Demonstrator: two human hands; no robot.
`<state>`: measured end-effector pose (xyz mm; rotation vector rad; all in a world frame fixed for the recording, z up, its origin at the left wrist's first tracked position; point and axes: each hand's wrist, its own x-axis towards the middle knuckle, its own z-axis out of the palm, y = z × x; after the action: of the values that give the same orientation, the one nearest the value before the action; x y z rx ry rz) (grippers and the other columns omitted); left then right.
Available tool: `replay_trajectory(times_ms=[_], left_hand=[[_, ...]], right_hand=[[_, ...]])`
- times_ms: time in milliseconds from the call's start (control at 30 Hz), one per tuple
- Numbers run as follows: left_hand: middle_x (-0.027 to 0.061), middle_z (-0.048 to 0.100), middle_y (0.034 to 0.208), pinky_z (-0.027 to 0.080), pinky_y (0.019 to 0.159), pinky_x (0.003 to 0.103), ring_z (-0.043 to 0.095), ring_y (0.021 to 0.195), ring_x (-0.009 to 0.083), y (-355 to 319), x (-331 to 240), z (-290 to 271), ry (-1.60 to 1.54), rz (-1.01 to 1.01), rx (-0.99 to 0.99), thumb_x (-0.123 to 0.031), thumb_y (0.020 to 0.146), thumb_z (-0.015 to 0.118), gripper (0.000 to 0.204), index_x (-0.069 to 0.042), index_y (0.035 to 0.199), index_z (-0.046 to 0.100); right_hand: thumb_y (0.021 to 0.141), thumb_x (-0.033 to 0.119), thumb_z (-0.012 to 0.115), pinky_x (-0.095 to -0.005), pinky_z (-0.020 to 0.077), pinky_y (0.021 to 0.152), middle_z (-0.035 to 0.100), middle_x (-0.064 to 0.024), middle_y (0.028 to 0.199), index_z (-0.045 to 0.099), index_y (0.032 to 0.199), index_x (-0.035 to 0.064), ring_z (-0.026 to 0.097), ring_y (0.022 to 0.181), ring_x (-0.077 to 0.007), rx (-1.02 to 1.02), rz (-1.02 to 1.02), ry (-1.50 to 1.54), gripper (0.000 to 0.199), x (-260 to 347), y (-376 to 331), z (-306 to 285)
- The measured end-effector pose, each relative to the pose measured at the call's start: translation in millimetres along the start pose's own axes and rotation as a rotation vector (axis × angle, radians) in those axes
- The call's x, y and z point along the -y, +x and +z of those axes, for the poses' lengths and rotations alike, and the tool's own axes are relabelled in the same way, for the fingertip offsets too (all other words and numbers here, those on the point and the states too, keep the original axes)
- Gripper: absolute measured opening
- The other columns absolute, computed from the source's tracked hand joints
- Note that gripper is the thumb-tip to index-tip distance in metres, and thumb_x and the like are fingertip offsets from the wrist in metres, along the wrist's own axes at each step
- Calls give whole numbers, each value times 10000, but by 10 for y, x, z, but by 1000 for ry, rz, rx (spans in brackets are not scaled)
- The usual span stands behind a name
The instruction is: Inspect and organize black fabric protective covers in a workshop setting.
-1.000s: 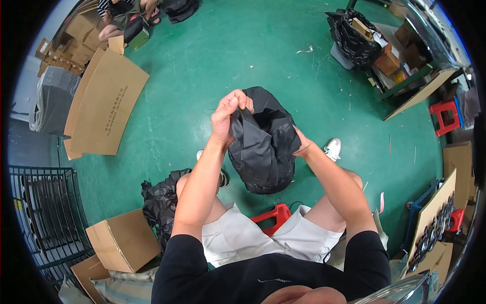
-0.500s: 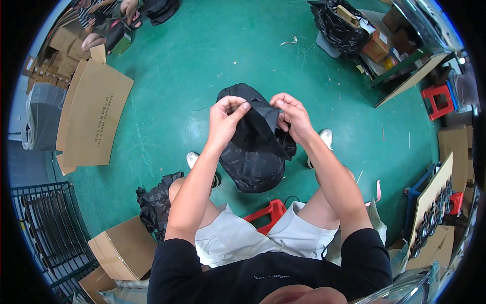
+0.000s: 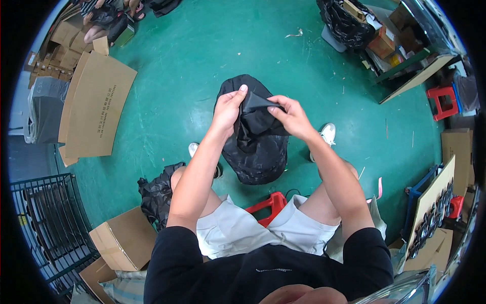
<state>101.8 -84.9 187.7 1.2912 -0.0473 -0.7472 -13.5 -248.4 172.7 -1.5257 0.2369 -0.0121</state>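
I sit on a low red stool (image 3: 268, 205) and hold a black fabric bag (image 3: 258, 147) in front of me above the green floor. My left hand (image 3: 229, 107) pinches the bag's upper edge, thumb on top. My right hand (image 3: 289, 115) grips the same folded flap from the other side, close to the left hand. The bag hangs down between my knees, its body rounded and dark.
A black bag (image 3: 154, 195) lies by my left leg beside a cardboard box (image 3: 121, 238). Flat cardboard sheets (image 3: 96, 109) lie at the left, a black wire rack (image 3: 45, 228) at lower left. Boxes and a full black sack (image 3: 349, 23) stand at upper right, a red stool (image 3: 441, 101) at right. A person sits at top left.
The bag has dropped lower in view. Both hands have come closer together on its top edge and now hold a folded flap.
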Motion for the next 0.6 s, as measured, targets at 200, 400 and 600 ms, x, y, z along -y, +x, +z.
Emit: replay_trajectory(times_ms=[200,400,600], left_hand=[[-19,622,819,447,711,214,544,720,63,0,-37,46,6,-55,47,-299,957,626,274,-27,922,630],[131,557,1163,452,900,339,564,1016,200,-149,18,129,496,377,92,-300,734,847,701,-17,1237,449],[138,555,1231,435,1003,387,563,1143,272,-271,66,233,825,600,140,-140,695,825,675,-23,1258,472]], right_hand=[[1013,173,505,-238,501,769,656,0,954,609,1052,-5,591,846,-59,61,72,271,210,61,31,-83],[1033,203,450,-282,530,788,686,-79,1001,618,1034,-14,648,850,-131,-138,126,601,275,215,24,-162],[1018,295,385,-392,526,887,665,-134,1090,575,1151,6,657,966,-246,-181,224,904,371,324,-45,-162]])
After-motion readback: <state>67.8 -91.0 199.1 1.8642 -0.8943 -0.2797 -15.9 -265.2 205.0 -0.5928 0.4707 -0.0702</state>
